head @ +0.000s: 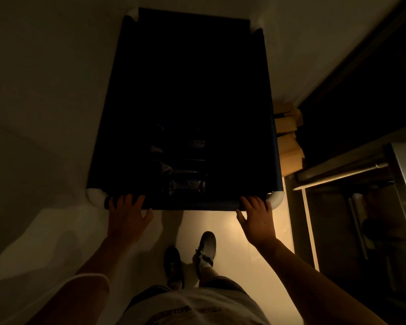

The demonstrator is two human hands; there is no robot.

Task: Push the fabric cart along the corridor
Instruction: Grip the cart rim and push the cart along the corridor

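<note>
A dark fabric cart (117, 127) with white rounded pipe corners fills the middle of the dim corridor ahead of me. Its inside is almost black; faint glossy wrapped items show near its near end. My left hand (127, 216) grips the near rim toward the left corner, fingers curled over the bar. My right hand (257, 219) rests on the same rim beside the right white corner (275, 199), fingers over the edge. My feet show below the rim on the pale floor.
A pale wall (45, 90) runs close along the cart's left side. Stacked cardboard boxes (290, 139) stand tight against the cart's right side. Behind them is a dark doorway with a metal frame (338, 171) and a steel surface at the far right.
</note>
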